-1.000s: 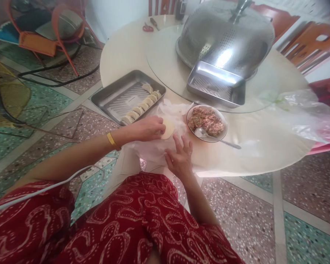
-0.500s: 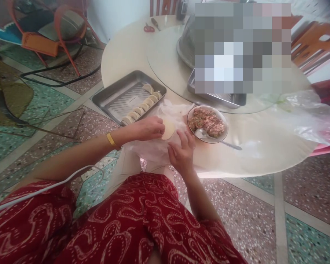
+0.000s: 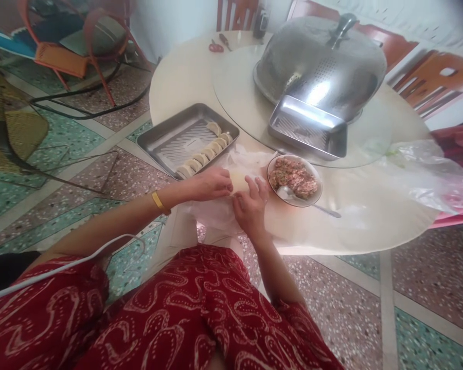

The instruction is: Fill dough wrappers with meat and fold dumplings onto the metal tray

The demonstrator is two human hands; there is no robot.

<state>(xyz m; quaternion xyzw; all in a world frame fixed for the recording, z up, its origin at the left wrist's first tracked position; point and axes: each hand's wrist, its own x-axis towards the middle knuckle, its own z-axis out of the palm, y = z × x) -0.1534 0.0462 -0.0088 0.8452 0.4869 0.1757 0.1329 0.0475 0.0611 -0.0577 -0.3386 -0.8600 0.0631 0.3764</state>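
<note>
Both hands work a round dumpling wrapper (image 3: 239,180) at bench (image 3: 370,205) edge: left hand (image 3: 212,184) pinches its 9 o'clock rim, right hand (image 3: 250,205) w/ fingers spread on its 3 o'clock side. Step looks like peeling/flattening wrapper; next likely needs filling from bowl (image 3: 295,180) at 3 o'clock, via spoon (image 3: 293,195). Vs 1 s ago, right hand has moved up onto wrapper. Tray w/ dumplings (image 3: 189,141) at 11.
</note>
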